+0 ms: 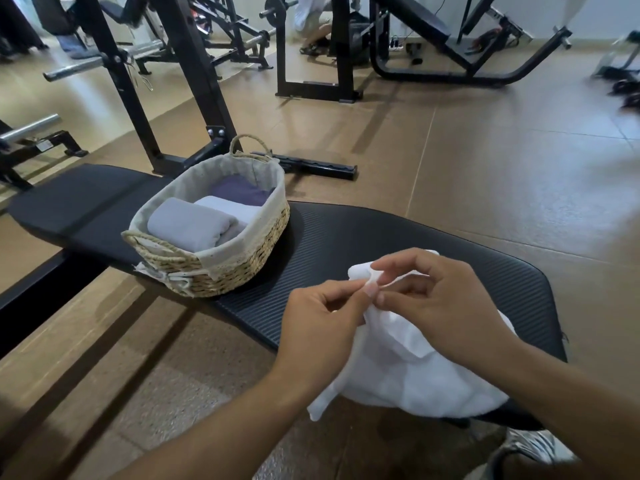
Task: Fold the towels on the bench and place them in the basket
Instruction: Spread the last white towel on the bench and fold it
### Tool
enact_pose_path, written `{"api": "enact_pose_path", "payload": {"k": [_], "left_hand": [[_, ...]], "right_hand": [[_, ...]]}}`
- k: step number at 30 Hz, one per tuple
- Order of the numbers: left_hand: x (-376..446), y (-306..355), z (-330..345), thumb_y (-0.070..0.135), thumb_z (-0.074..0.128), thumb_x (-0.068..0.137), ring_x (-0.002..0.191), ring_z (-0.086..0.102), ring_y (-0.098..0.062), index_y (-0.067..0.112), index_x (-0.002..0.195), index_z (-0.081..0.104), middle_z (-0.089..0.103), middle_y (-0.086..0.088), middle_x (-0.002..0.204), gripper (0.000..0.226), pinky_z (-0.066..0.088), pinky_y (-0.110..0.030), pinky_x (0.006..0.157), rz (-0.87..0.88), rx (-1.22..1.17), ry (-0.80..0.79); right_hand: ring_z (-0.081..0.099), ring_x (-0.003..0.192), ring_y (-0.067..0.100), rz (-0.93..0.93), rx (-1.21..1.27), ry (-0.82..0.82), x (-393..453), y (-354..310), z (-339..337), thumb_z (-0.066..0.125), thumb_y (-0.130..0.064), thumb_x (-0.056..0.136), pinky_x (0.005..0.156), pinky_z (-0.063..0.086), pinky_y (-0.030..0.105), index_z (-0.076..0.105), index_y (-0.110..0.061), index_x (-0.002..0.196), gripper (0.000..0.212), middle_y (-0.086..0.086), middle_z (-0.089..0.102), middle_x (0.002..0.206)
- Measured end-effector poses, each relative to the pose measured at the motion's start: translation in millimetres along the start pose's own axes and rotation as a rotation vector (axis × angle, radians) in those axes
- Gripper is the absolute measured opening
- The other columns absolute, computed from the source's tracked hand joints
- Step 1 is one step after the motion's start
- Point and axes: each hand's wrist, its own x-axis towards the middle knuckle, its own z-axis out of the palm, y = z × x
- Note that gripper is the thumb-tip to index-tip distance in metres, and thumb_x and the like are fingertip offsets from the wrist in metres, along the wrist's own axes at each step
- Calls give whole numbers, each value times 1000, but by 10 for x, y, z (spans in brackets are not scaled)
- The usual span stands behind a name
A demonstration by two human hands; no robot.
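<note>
A crumpled white towel [408,372] lies on the near end of the black padded bench [346,237] and hangs over its front edge. My left hand [322,327] and my right hand [440,303] both pinch one raised corner of it, fingertips close together above the bench. To the left on the bench stands a woven basket [242,258] with a cloth lining. Inside lie a folded grey towel [188,225], a folded white towel [230,207] and a purple towel [240,190].
Black weight racks [194,81] and other gym machines [450,46] stand behind the bench on the brown floor. A person [311,19] crouches in the far background. My shoe [533,445] shows at the bottom right beside the bench end.
</note>
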Motion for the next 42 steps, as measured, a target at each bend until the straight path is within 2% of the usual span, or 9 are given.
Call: {"api": "enact_pose_path", "payload": {"k": [4, 9, 15, 25, 28, 33, 35, 38, 42], "left_hand": [[-6, 6, 4, 24, 69, 95, 94, 76, -15, 20, 105, 81, 80, 3, 94, 16, 61, -40, 88, -2, -18, -11], [-3, 13, -2, 21, 63, 98, 97, 76, -18, 17, 111, 79, 80, 0, 99, 20, 61, -41, 90, -55, -75, -17], [-15, 6, 9, 22, 63, 98, 96, 76, -16, 18, 108, 80, 80, 2, 97, 20, 62, -39, 87, -53, -50, -2], [-44, 34, 24, 21, 61, 99, 95, 75, -13, 20, 104, 81, 80, 4, 95, 20, 62, -39, 87, -13, 10, -3], [-52, 56, 7, 27, 68, 95, 95, 75, -11, 22, 101, 82, 80, 7, 93, 16, 61, -39, 87, 25, 58, -23], [-30, 69, -44, 31, 80, 84, 89, 76, -14, 23, 91, 83, 80, 4, 87, 11, 62, -43, 87, -19, 78, -85], [-22, 55, -47, 30, 79, 85, 88, 76, -15, 23, 87, 84, 79, 3, 84, 9, 61, -43, 86, -33, 82, -101], [0, 55, -51, 29, 78, 86, 84, 75, -18, 20, 85, 83, 79, 1, 82, 10, 62, -41, 81, -2, 161, -153], [61, 138, -189, 29, 76, 84, 80, 71, -18, 12, 86, 80, 78, -11, 88, 18, 57, -35, 80, -84, 172, -495]], "right_hand": [[68, 86, 2, -57, -193, 98, 19, 35, -12, 73, -51, 74, 70, 54, 11, 71, -36, 90, 22, -21, 70, 86], [66, 85, 2, -82, -294, 121, 46, 109, -37, 82, -40, 80, 72, 51, 10, 74, -30, 87, 15, -17, 70, 87], [61, 96, 0, -127, -332, 58, 79, 126, -54, 67, -54, 79, 77, 52, 10, 66, -39, 84, 16, -25, 64, 90], [62, 91, 3, -165, -325, 55, 84, 151, -86, 78, -40, 83, 74, 53, 13, 69, -38, 85, 10, -23, 65, 91], [61, 94, 0, -179, -325, 43, 79, 122, -95, 73, -47, 81, 74, 52, 10, 62, -48, 83, 11, -28, 63, 91], [56, 98, -5, -202, -444, -38, 87, 132, -157, 80, -38, 83, 73, 47, 6, 59, -52, 86, 25, -32, 59, 93], [51, 104, -6, -156, -561, -190, 106, 110, -246, 80, -44, 82, 84, 39, 8, 62, -51, 101, 27, -36, 55, 104], [33, 134, -2, -134, -861, -445, 142, 199, -438, 77, -46, 84, 111, 27, 22, 52, -49, 135, 57, -31, 47, 139], [12, 152, 12, -44, -1062, -471, 212, 377, -659, 66, -47, 93, 124, 14, 37, 51, -50, 136, 47, -21, 34, 157]]}}
